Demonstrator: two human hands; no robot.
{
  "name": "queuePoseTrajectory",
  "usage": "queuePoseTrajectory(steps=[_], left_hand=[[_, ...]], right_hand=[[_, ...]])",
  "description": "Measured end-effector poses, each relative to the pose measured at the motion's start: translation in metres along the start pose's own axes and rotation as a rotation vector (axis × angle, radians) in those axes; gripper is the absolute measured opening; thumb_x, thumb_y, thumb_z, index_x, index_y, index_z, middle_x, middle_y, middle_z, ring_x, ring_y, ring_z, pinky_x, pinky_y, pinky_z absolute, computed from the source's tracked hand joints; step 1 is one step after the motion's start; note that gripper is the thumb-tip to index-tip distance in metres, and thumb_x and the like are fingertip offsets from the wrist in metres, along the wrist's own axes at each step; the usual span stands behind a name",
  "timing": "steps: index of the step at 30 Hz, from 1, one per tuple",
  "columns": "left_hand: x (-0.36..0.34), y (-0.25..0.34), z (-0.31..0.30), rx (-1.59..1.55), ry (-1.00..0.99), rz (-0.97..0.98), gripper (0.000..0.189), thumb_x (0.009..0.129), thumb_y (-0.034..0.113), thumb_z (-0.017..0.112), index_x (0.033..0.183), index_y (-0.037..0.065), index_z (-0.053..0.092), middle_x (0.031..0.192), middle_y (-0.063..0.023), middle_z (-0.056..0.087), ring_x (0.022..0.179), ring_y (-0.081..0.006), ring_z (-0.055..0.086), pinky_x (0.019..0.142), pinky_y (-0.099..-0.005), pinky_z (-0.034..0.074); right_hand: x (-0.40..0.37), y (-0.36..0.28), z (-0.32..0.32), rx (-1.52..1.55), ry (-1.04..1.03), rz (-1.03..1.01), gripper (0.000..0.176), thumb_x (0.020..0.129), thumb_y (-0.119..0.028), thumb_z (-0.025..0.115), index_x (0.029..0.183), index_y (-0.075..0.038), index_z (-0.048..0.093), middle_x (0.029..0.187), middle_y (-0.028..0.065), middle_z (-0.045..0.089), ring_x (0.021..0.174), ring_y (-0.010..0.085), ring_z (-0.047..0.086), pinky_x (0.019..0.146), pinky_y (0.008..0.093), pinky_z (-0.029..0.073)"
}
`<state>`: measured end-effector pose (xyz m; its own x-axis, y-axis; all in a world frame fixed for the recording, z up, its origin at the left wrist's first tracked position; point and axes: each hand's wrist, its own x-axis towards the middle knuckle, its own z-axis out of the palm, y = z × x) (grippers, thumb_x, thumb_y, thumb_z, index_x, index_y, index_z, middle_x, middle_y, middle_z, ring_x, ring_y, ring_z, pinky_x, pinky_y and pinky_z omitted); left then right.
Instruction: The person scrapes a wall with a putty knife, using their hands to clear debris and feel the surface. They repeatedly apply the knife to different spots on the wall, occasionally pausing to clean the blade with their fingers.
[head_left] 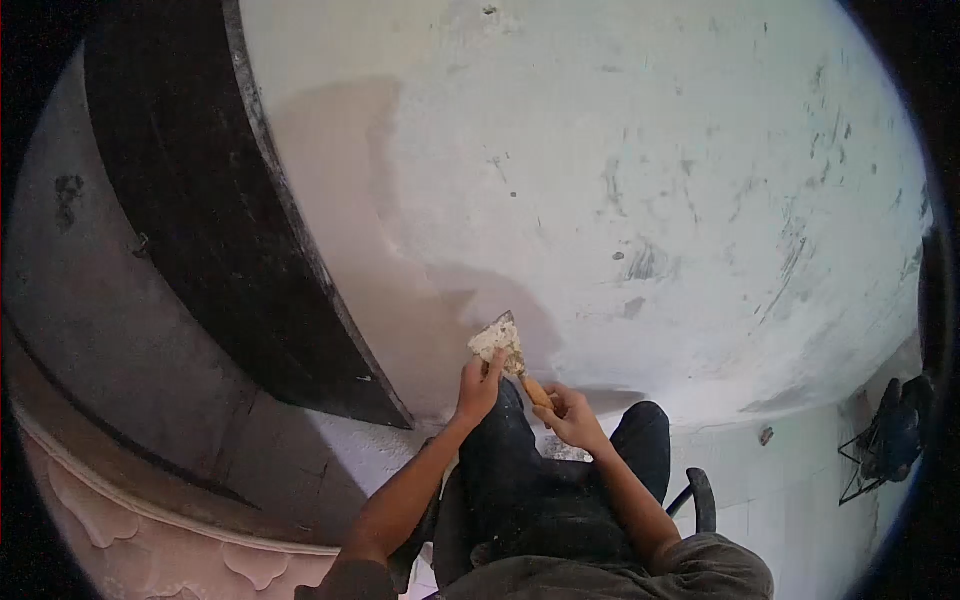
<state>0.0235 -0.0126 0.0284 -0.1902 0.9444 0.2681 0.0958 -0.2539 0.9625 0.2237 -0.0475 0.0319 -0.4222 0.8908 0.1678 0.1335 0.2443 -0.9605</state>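
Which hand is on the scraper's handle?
The right hand: its fingers grip the orange-brown handle, while the left hand is at the caked blade.

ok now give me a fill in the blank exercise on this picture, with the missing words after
The right hand grips the scraper by its ____.
A finger of the left hand touches its ____.
The mattress is on the person's ____ side.
The pale wall has ____ marks.

Missing words: handle, blade, left, dark.
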Motion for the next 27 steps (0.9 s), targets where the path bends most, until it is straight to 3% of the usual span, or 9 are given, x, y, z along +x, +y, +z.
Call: queuePoseTrajectory(steps=[2, 4, 5, 7, 12, 15, 21, 25, 27], left_hand=[[0.0, -0.005, 0.0, 0.021, -0.012, 0.022, 0.042, 0.096, 0.033, 0.058, 0.07, 0.001, 0.053, 0.06, -0.0001, 0.047, 0.057, -0.0091, 0.043, 0.053, -0.0302, 0.036], [0.001, -0.007, -0.001, 0.041, -0.026, 0.051, 0.041, 0.096, 0.033, 0.059, 0.072, 0.0, 0.054, 0.06, -0.0001, 0.048, 0.058, -0.0089, 0.044, 0.053, -0.0297, 0.037], [0.0, -0.009, -0.001, 0.039, -0.034, 0.068, 0.04, 0.095, 0.033, 0.059, 0.074, 0.0, 0.055, 0.062, -0.0005, 0.049, 0.059, -0.0089, 0.044, 0.054, -0.0296, 0.037], [0.0, -0.006, -0.002, 0.036, -0.044, 0.095, 0.039, 0.095, 0.033, 0.06, 0.077, 0.0, 0.057, 0.063, -0.001, 0.05, 0.06, -0.0088, 0.045, 0.055, -0.0294, 0.038], [0.0, 0.005, -0.009, -0.03, -0.162, 0.022, 0.031, 0.096, 0.029, 0.059, 0.094, -0.001, 0.061, 0.075, -0.0012, 0.059, 0.068, -0.0088, 0.051, 0.062, -0.0283, 0.042], [0.002, 0.002, -0.012, -0.067, -0.19, 0.074, 0.028, 0.096, 0.028, 0.059, 0.099, 0.0, 0.062, 0.08, 0.0006, 0.061, 0.071, -0.007, 0.052, 0.065, -0.0255, 0.043], [0.002, 0.009, -0.015, -0.117, -0.26, -0.025, 0.026, 0.097, 0.027, 0.058, 0.102, 0.002, 0.062, 0.083, 0.0015, 0.061, 0.074, -0.005, 0.052, 0.066, -0.0232, 0.043], [0.005, 0.011, -0.017, 0.015, -0.264, -0.005, 0.026, 0.097, 0.026, 0.058, 0.103, 0.001, 0.061, 0.082, 0.0022, 0.059, 0.072, -0.0051, 0.051, 0.064, -0.0231, 0.042], [0.004, 0.006, -0.015, 0.029, -0.216, 0.095, 0.026, 0.097, 0.027, 0.058, 0.102, 0.001, 0.06, 0.079, 0.0032, 0.056, 0.07, -0.0053, 0.048, 0.062, -0.0233, 0.04]], right_hand=[[-0.002, -0.003, 0.003, 0.006, 0.032, -0.007, 0.024, 0.089, -0.012, 0.066, 0.107, 0.0, 0.056, 0.069, -0.0029, 0.054, 0.057, 0.0041, 0.048, 0.05, 0.0226, 0.037], [-0.002, 0.001, 0.004, -0.008, 0.049, -0.004, 0.025, 0.088, -0.016, 0.068, 0.104, 0.0, 0.057, 0.067, 0.0049, 0.061, 0.06, 0.0074, 0.054, 0.053, 0.0263, 0.043], [-0.001, 0.004, 0.005, -0.01, 0.054, -0.008, 0.025, 0.088, -0.016, 0.068, 0.104, 0.0, 0.057, 0.067, 0.0049, 0.061, 0.06, 0.0074, 0.054, 0.053, 0.0263, 0.043], [0.0, 0.007, 0.008, -0.04, 0.058, -0.079, 0.018, 0.09, -0.013, 0.066, 0.1, -0.001, 0.056, 0.065, -0.0038, 0.052, 0.055, 0.0029, 0.045, 0.048, 0.0232, 0.033], [0.002, 0.002, 0.016, -0.063, 0.064, -0.05, 0.018, 0.09, -0.014, 0.066, 0.098, -0.001, 0.056, 0.064, -0.0044, 0.05, 0.056, 0.0028, 0.044, 0.048, 0.023, 0.033], [0.007, 0.007, 0.022, -0.071, 0.06, -0.07, 0.019, 0.091, -0.016, 0.066, 0.096, -0.002, 0.056, 0.065, -0.0052, 0.048, 0.055, 0.003, 0.043, 0.048, 0.0232, 0.033], [0.012, 0.006, 0.032, -0.02, 0.068, -0.108, 0.019, 0.091, -0.018, 0.067, 0.093, -0.002, 0.056, 0.065, -0.0057, 0.047, 0.055, 0.0043, 0.043, 0.049, 0.0244, 0.034], [0.013, 0.002, 0.029, 0.0, 0.075, -0.141, 0.018, 0.091, -0.017, 0.065, 0.095, -0.001, 0.057, 0.066, -0.0026, 0.051, 0.057, 0.0054, 0.047, 0.051, 0.0244, 0.037], [0.013, 0.008, 0.028, 0.0, 0.076, -0.084, 0.018, 0.092, -0.016, 0.064, 0.097, 0.0, 0.057, 0.067, -0.0012, 0.053, 0.058, 0.0058, 0.049, 0.052, 0.0243, 0.038]])
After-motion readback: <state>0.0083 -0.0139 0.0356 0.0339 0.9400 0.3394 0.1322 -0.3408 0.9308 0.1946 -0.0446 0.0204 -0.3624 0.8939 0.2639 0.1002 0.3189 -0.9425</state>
